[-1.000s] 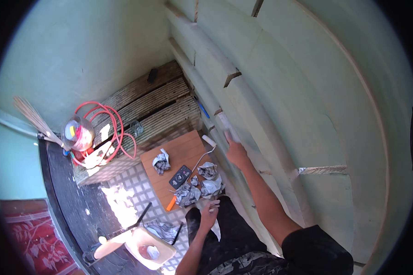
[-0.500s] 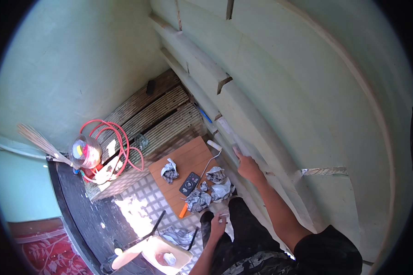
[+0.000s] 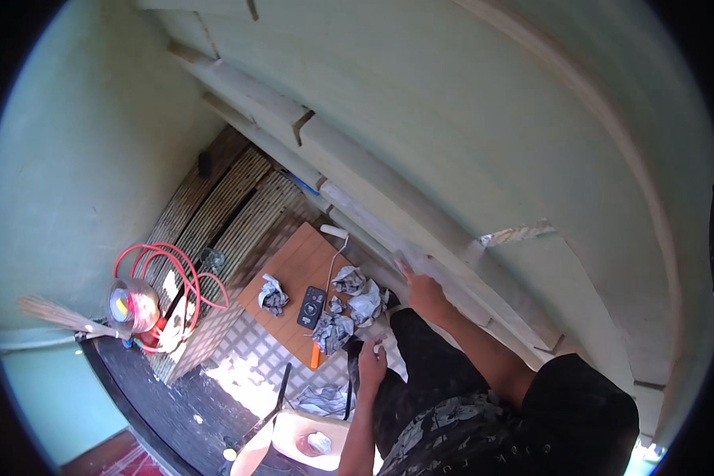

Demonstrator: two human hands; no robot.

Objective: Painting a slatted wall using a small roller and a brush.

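My right hand [image 3: 426, 294] reaches forward to the lower pale green wall ledge [image 3: 370, 224]. Its index finger stretches out onto or just over a whitish strip there; the other fingers look curled, and nothing shows in them. Low by my knee, my left hand [image 3: 370, 366] is closed with a small whitish bit at its fingertips, too small to name. Beyond it lie crumpled newspaper balls [image 3: 333, 332] on a brown wooden board [image 3: 291, 262], together with a black remote-like device [image 3: 311, 307], a small paint roller [image 3: 335, 231] and its orange handle [image 3: 316, 355].
A slatted bamboo bench [image 3: 224, 186] fills the corner, with a coiled red hose [image 3: 189, 270] and a clear round container [image 3: 132, 305] at its near end. A stick broom [image 3: 63, 313] leans left. Close by is a cream plastic chair [image 3: 333, 431]. A wooden trim [image 3: 603, 111] curves along the wall.
My view has turned, so the board and bench appear farther left. My right hand has slid along the ledge toward me. The left hand stays by my knee, still closed.
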